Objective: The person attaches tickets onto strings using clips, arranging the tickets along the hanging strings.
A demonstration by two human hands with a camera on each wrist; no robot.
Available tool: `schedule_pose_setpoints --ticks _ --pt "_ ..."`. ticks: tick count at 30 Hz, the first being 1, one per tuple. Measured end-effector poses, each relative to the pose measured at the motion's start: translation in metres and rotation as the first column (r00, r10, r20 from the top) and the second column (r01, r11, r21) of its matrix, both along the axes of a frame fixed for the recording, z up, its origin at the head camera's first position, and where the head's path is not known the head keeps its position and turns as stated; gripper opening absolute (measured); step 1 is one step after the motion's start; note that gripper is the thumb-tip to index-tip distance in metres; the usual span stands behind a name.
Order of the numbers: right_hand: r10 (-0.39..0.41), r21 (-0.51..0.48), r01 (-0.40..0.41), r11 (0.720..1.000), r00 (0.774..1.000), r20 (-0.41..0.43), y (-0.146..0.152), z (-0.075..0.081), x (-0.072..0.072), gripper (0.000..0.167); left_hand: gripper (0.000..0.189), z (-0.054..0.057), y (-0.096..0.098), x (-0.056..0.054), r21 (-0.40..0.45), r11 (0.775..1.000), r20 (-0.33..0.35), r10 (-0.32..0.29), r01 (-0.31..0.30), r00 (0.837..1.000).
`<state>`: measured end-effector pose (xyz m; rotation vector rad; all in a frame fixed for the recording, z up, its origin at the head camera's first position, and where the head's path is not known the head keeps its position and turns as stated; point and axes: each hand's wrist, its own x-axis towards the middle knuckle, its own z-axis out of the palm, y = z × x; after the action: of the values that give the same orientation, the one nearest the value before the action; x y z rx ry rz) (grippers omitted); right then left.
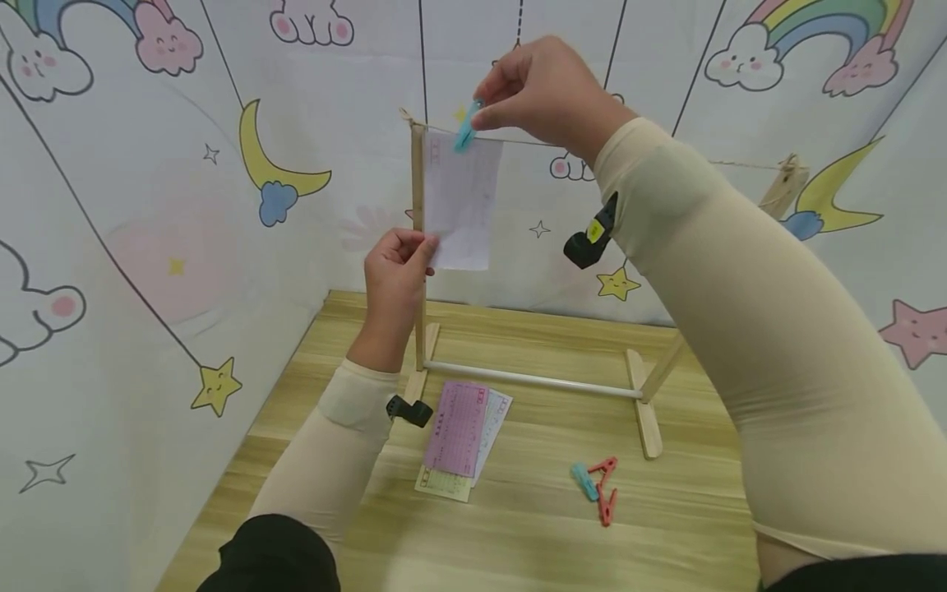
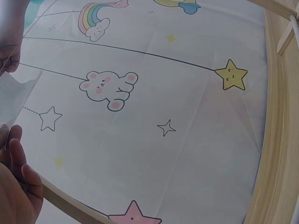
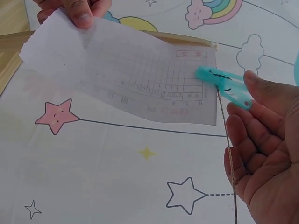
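Observation:
A white printed form (image 1: 460, 210) hangs upright at the string's left end, beside the left wooden post (image 1: 418, 177). My left hand (image 1: 399, 267) pinches its lower left edge between thumb and fingers. Up at the string (image 3: 229, 140), my right hand (image 1: 551, 94) holds a teal clothespin (image 3: 224, 81) by its handle end. In the right wrist view the clothespin's jaws overlap the form's top edge where it meets the string. The left wrist view catches only part of the left hand (image 2: 18, 182) and a corner of the form (image 2: 14, 100).
On the wood-grain table (image 1: 533, 501) lie a pink slip (image 1: 457, 427), a white slip (image 1: 494, 427) and a yellow slip (image 1: 444, 483), overlapping. To their right are a teal clothespin (image 1: 584, 482) and red clothespins (image 1: 607, 506). A white rod (image 1: 533, 380) joins the rack's feet.

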<state>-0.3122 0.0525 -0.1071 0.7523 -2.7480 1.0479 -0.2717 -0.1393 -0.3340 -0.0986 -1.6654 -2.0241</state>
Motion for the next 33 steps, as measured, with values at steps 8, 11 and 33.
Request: schedule_pose_setpoints --ticks 8,11,33 --pt "-0.006 0.026 0.005 1.000 0.999 0.040 -0.002 0.001 0.000 0.058 0.013 -0.003 -0.005 0.001 0.008 1.000 -0.015 -0.007 0.007 1.000" --pt "-0.017 0.049 0.016 0.999 1.000 0.023 0.000 0.001 0.002 0.064 0.013 -0.005 -0.006 0.001 -0.002 1.000 -0.029 0.000 0.000 1.000" --pt "0.250 0.192 -0.170 0.967 0.790 -0.560 0.157 -0.236 0.139 0.027 0.026 -0.139 0.017 0.095 -0.580 0.814 0.299 0.187 0.023 0.936"
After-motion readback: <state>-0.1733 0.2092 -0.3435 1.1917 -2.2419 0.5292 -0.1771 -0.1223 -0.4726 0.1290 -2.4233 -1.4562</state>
